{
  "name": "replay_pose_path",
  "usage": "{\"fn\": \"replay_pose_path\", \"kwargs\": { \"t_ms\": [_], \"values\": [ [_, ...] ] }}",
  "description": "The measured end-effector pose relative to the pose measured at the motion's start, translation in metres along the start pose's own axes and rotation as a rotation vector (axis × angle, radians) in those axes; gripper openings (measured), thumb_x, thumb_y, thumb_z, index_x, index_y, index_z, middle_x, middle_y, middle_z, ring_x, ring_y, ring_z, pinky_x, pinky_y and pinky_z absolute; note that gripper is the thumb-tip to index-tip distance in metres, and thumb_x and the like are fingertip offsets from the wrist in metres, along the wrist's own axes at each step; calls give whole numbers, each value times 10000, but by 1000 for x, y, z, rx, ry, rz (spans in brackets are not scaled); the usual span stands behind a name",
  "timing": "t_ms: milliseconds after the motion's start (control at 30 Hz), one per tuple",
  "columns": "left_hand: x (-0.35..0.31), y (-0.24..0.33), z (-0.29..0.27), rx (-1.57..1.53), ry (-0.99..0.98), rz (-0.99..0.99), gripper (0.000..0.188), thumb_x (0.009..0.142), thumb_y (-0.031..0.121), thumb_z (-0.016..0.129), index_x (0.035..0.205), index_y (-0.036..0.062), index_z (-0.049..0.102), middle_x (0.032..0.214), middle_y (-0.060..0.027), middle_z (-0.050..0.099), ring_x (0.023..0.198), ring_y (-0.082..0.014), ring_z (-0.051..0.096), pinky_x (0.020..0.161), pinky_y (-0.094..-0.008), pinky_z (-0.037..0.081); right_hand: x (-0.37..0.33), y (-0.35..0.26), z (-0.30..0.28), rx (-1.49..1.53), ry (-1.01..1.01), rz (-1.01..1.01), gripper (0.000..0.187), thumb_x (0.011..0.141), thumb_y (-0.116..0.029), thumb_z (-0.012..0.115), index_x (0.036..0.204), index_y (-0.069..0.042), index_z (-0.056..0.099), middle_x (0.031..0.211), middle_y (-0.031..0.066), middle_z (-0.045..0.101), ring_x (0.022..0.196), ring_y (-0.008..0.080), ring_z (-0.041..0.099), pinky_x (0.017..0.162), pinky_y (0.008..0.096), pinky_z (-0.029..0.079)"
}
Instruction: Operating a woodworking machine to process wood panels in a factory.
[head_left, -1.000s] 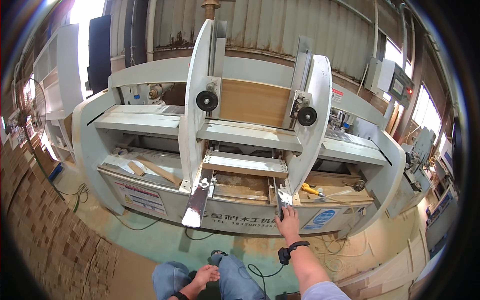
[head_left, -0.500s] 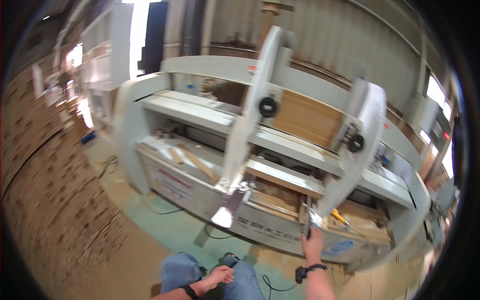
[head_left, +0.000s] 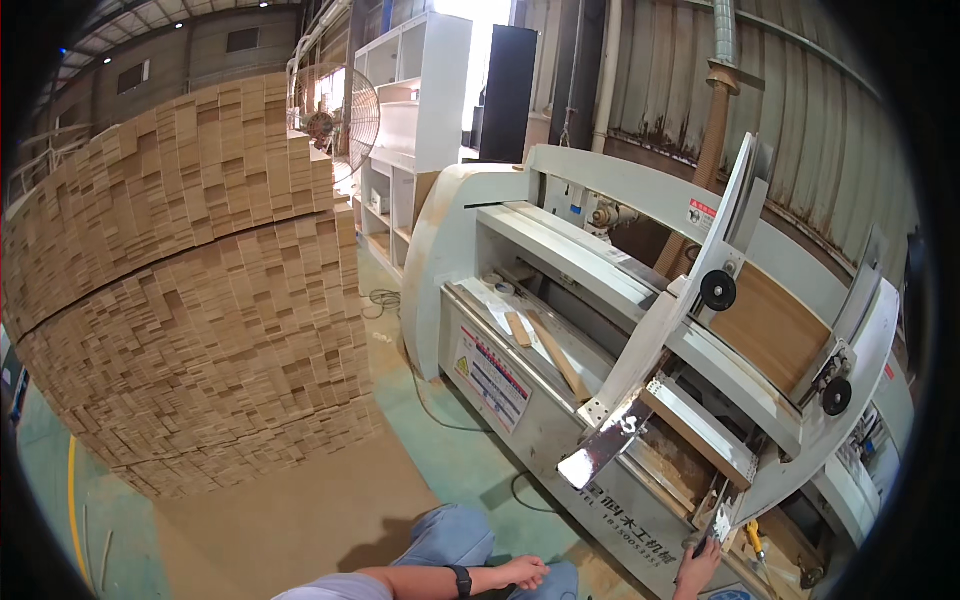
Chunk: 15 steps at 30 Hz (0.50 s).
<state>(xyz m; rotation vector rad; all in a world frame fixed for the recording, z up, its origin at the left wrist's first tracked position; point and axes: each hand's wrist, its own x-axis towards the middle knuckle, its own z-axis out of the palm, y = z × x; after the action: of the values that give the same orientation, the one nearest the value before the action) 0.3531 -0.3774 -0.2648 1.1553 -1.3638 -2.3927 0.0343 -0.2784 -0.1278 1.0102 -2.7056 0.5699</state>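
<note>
In front of me stands a grey-white woodworking machine [head_left: 428, 290] with two slanting arms, each bearing a round black knob [head_left: 718, 290]. My right hand [head_left: 698, 570] is at its lower front edge, fingers closed round the end of a small metal bracket [head_left: 722, 522]; part of the grip is hidden. My left hand [head_left: 525, 572] rests over my thigh, fingers curled, with nothing visible in it. A board [head_left: 700, 432] lies crosswise between the arms under a pale metal bar. A shiny metal plate [head_left: 604, 444] juts out from the left arm's foot.
A tall stack of wood strips [head_left: 190, 290] fills the left side. Behind it are a fan [head_left: 340, 120] and a white shelf unit [head_left: 440, 85]. Loose wood pieces [head_left: 558, 355] lie in the machine's left tray. A yellow-handled tool [head_left: 754, 542] lies near my right hand. A cable [head_left: 420, 400] runs along the floor.
My view has swung to the left, so the machine sits further right and the wood stack shows fully. My right hand stays at the bracket; my left hand stays curled over my thigh.
</note>
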Motion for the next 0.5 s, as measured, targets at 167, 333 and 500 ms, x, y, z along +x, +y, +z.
{"fn": "replay_pose_path", "kwargs": {
  "t_ms": [167,333,500],
  "values": [
    [6,-10,3,108,-14,-47,265,861,346,517,900,84,525,772,-20,578,624,-88,551,547,-220,444,-3,10,-3,-203,9,-81,789,723,-408,665,1343,-101,286,1354,133,345,1197,292,387,977,433,320],
    [2,-13,2,145,-1,-30,273,852,333,519,862,60,527,718,-27,567,548,-102,535,478,-232,428,-1,7,5,0,2,18,511,741,-223,619,1191,-35,466,1292,150,389,1192,351,335,982,407,315],
    [-5,-5,-2,184,3,-54,289,855,326,519,953,54,536,750,-32,569,585,-98,537,511,-225,440,-1,15,8,10,37,26,505,734,-221,626,1176,-28,476,1277,155,400,1188,343,342,978,410,320]
  ]
}}
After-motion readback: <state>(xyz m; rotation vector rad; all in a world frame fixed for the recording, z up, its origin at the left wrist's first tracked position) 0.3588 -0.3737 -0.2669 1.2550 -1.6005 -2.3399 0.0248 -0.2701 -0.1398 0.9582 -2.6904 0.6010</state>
